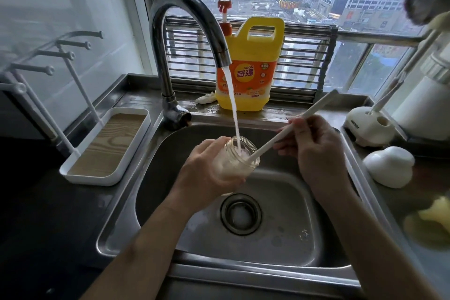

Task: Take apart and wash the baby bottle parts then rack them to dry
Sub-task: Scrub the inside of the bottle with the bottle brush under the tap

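Stainless sink (316, 238), seen from above, with its drain (241, 213) near the centre of the basin. A curved faucet (185, 7) rises from the back rim and runs water. A white drying rack (73, 173) with pegs and a wood-patterned tray stands on the counter to the left. A yellow detergent jug (250, 56) with a red pump stands on the ledge behind the sink. The left hand (207, 168) holds the clear baby bottle (237, 161) above the basin. Its fingers are curled round the body from the left and beneath, the thumb lying near the rim, so the open mouth projects beyond the fingers, tilted up towards the spout. The right hand (316, 151) pinches the white brush handle (304, 117) between closed fingertips about mid-length. The handle's lower end passes into the bottle mouth at its right side, and the upper end extends past the fingers to the upper right. The water stream (231, 105) falls into the mouth beside the handle.
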